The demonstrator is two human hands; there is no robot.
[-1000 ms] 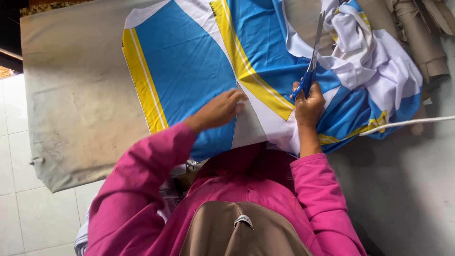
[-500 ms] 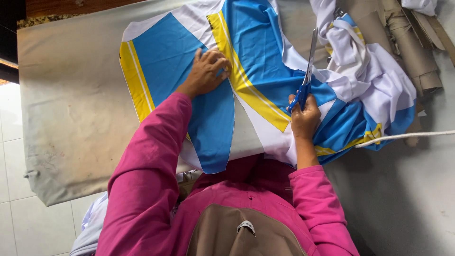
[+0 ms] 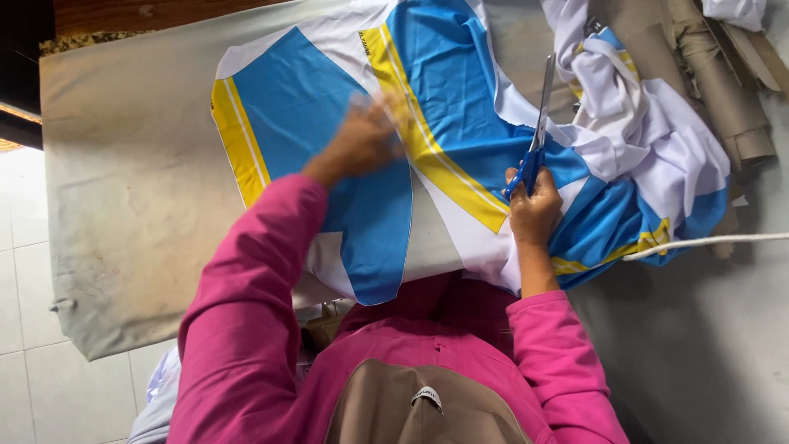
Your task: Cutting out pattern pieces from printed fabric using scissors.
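The printed fabric [image 3: 329,107], blue with yellow and white bands, lies spread over a grey-covered table [image 3: 123,181], its far end bunched into a heap [image 3: 657,164] at the right. The step in hand looks like cutting along the printed panel's edge. The right hand [image 3: 534,214] grips blue-handled scissors [image 3: 538,123], fingers curled through the loops, blades nearly together and pointing away from the person. The left hand [image 3: 366,136] rests on the blue area; it is blurred, so whether its fingers are spread cannot be told. The next cut likely calls for flat, taut cloth ahead of the blades. The bunched heap and a white cord [image 3: 707,242] crowd the right side; brown rolls [image 3: 715,74] lie beyond.
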